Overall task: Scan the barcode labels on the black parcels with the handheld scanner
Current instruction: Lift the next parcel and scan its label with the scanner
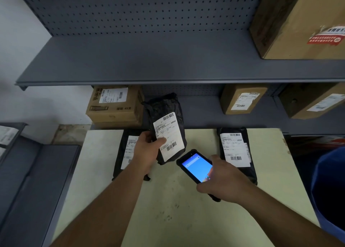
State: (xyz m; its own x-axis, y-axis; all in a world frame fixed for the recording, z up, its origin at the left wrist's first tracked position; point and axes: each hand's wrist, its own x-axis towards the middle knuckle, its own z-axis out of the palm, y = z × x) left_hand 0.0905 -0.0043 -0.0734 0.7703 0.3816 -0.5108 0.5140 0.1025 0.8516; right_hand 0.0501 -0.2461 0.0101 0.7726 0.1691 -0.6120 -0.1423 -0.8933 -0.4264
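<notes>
My left hand [147,149] holds a black parcel [164,108] up off the pale table [168,209], its white barcode label [170,136] facing me. My right hand [224,179] grips the handheld scanner [196,166], a black device with a lit blue screen, its top end just below the held parcel's lower barcode. A second black parcel [123,153] lies flat on the table under my left forearm, label partly hidden. A third black parcel [237,149] lies flat at the right of the table, label up.
Grey metal shelving [149,60] with a pegboard back rises behind the table. Cardboard boxes sit on it: one at upper right [298,23], several on the lower shelf [115,106]. A blue bin [330,190] stands at the right, a grey cabinet [37,181] at the left.
</notes>
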